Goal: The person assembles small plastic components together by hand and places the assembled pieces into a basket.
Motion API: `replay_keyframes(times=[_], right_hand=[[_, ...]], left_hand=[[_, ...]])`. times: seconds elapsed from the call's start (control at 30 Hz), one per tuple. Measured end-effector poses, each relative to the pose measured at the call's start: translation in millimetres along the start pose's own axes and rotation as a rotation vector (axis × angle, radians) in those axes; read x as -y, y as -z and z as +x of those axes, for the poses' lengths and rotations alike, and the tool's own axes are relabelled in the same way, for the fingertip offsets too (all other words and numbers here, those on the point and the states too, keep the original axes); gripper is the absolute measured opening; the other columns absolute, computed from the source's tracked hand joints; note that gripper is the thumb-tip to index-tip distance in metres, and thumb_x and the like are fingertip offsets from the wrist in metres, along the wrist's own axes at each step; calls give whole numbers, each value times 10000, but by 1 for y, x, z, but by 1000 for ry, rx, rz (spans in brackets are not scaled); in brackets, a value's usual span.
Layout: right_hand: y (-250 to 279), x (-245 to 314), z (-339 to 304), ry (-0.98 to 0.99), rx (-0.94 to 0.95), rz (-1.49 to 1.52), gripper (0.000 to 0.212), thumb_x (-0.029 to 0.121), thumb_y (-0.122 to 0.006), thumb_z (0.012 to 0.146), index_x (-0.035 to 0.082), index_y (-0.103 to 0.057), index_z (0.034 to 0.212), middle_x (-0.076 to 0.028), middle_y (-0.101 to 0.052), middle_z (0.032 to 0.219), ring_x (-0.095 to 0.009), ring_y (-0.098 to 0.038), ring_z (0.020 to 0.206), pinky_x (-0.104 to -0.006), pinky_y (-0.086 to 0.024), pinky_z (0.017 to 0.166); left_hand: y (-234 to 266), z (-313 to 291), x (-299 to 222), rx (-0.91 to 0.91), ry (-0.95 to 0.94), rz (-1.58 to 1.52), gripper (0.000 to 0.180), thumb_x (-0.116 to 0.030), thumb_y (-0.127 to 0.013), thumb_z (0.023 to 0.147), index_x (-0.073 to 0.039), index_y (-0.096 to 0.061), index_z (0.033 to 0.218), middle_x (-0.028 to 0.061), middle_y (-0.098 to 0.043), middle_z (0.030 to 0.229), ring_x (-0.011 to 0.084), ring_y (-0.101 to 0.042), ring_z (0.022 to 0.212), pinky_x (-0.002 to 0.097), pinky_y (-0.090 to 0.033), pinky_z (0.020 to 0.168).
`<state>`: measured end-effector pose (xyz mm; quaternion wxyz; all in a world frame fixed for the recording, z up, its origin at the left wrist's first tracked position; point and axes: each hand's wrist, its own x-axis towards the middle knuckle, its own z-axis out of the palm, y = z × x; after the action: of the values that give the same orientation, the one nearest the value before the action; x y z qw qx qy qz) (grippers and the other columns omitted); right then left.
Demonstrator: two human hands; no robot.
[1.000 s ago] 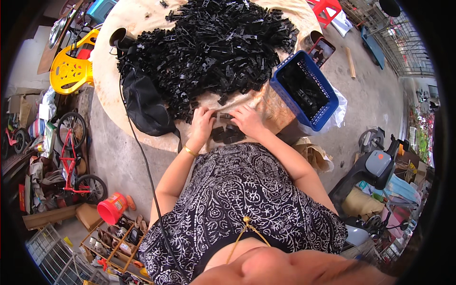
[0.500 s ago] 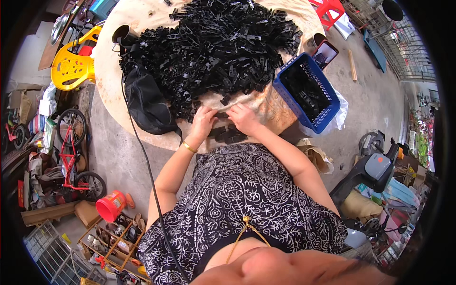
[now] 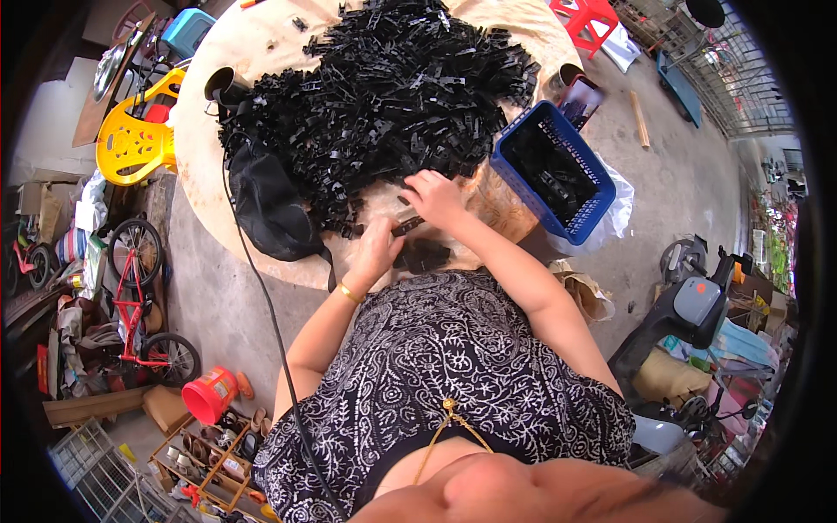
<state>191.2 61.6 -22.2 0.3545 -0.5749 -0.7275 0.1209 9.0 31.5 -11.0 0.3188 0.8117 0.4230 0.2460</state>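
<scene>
A large heap of small black plastic pieces (image 3: 392, 96) covers much of the pale round table (image 3: 205, 174); their exact kind is too fine to make out. My left hand (image 3: 378, 249) is closed at the near edge of the table, pinching a short black strip (image 3: 407, 227) that sticks out to the right. Farther up, my right hand (image 3: 433, 199) reaches to the near fringe of the heap, fingers apart from the thumb. Several dark pieces (image 3: 423, 254) lie close to my body, just right of my left hand.
A blue plastic basket (image 3: 596, 209) holding black pieces stands at the table's right edge, beside a phone (image 3: 580, 100) and a dark cup (image 3: 565, 77). On the left are a black bag (image 3: 272, 209), another dark cup (image 3: 225, 85) and a hanging cable (image 3: 270, 301).
My right hand has moved away from the left, up toward the heap. My left hand has dropped slightly nearer to me, and the black strip in it now shows.
</scene>
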Motion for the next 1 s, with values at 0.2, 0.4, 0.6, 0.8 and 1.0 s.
replay_keyframes(times=[0.2, 0.4, 0.6, 0.8, 1.0], right_hand=[[-22, 4, 19, 20, 231, -296, 260, 144, -610, 730, 74, -566, 977, -80, -607, 799, -238, -587, 759, -356, -487, 652], [16, 24, 23, -248, 81, 366, 447, 38, -615, 747, -7, -518, 1181, -136, -631, 882, -164, -618, 686, -265, -515, 658], [37, 16, -16, -659, 261, 982, 366, 20, -659, 767, -60, -552, 1109, -79, -635, 864, -87, -594, 701, -224, -505, 623], [57, 31, -28, -407, 209, 569, 303, 122, -688, 744, 5, -627, 1017, -134, -659, 831, -167, -624, 668, -274, -486, 607], [68, 40, -22, -74, 145, 294, 249, 181, -689, 731, 50, -647, 939, -127, -632, 792, -280, -607, 704, -351, -480, 612]], left_hand=[[-3, -5, -20, 0, 343, -329, 224, -30, -679, 743, 13, -565, 930, 93, -624, 745, 148, -609, 694, 281, -494, 645], [-10, -8, 1, -75, 549, -854, 246, -1, -630, 787, 14, -508, 999, 80, -620, 878, 120, -610, 763, 240, -499, 681], [5, 6, -14, -76, 548, -1148, 291, 11, -587, 832, -6, -417, 1067, 135, -600, 1004, 194, -620, 920, 280, -505, 815], [10, 5, -17, -31, 539, -1127, 279, -4, -592, 839, -10, -426, 1063, 135, -598, 1013, 177, -618, 910, 277, -505, 824], [14, 3, -19, -36, 595, -1096, 261, -5, -590, 841, 0, -436, 1052, 120, -612, 980, 165, -620, 888, 265, -511, 796]])
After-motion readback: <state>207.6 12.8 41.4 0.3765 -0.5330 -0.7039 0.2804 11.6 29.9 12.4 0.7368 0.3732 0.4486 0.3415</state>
